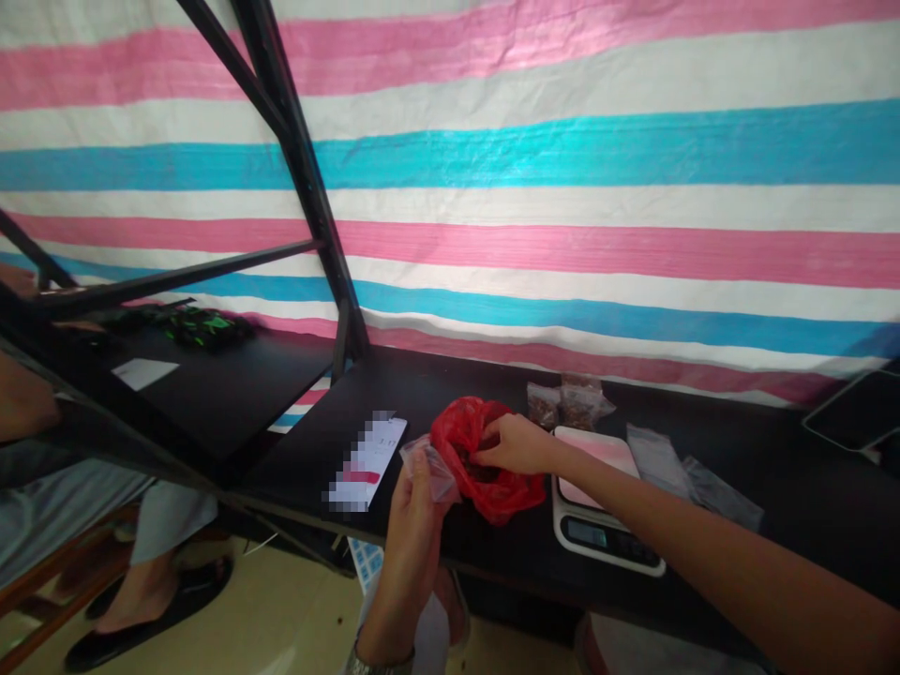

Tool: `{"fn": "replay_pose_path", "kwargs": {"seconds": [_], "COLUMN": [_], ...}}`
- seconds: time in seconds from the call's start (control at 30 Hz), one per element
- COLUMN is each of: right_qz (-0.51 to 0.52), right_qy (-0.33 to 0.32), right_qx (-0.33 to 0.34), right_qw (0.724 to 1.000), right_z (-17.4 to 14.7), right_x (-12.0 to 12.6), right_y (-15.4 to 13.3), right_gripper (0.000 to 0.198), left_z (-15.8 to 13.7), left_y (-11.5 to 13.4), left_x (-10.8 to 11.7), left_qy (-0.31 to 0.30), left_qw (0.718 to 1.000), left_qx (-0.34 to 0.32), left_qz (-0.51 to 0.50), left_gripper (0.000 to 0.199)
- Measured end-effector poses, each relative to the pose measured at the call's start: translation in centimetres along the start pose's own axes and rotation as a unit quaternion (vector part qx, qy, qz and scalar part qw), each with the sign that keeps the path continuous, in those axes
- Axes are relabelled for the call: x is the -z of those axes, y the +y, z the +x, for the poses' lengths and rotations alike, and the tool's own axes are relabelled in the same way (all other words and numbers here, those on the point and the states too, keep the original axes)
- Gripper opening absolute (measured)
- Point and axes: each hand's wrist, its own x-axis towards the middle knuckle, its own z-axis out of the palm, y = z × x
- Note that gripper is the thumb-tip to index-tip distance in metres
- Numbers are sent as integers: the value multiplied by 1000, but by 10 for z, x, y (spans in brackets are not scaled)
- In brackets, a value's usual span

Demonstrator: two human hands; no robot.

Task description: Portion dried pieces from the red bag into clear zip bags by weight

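My left hand (413, 506) pinches a small clear plastic bag (434, 469) between thumb and fingers, close to the left side of a red plastic bag (460, 424). The red bag stands open on the black table, with dark brown bits (479, 469) inside. My right hand (517, 444) reaches into its mouth from the right, fingers bent together; the fingertips are among the brown bits, and what they grip is hidden. Under my right forearm sits a white kitchen scale (568, 534) with a pink top and a small display.
Behind the scale lie several filled clear bags (577, 405). Flat clear bags (657, 459) rest to its right. A phone (372, 461) is on the left, a dark-screened device (854, 412) far right. A black metal frame (309, 202) rises at left, near a seated person's leg (165, 525).
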Motion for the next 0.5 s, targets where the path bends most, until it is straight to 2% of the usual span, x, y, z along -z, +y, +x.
{"fn": "replay_pose_path", "kwargs": {"seconds": [0.2, 0.3, 0.4, 0.5], "right_qz": [30, -19, -90, -107], "right_qy": [4, 37, 65, 38], "right_qx": [-22, -35, -42, -40], "right_qw": [999, 998, 993, 993], "right_z": [-6, -12, -18, -24], "right_x": [9, 21, 25, 20], "right_y": [6, 5, 0, -5], "right_gripper": [27, 23, 34, 26], "left_z": [1, -4, -11, -17], "left_y": [1, 6, 6, -1], "left_x": [-3, -1, 6, 16], "left_qy": [35, 48, 60, 77], "left_qw": [999, 997, 993, 993], "left_qx": [-15, -5, 7, 29], "left_qz": [20, 62, 105, 84], "left_gripper": [53, 47, 48, 47]}}
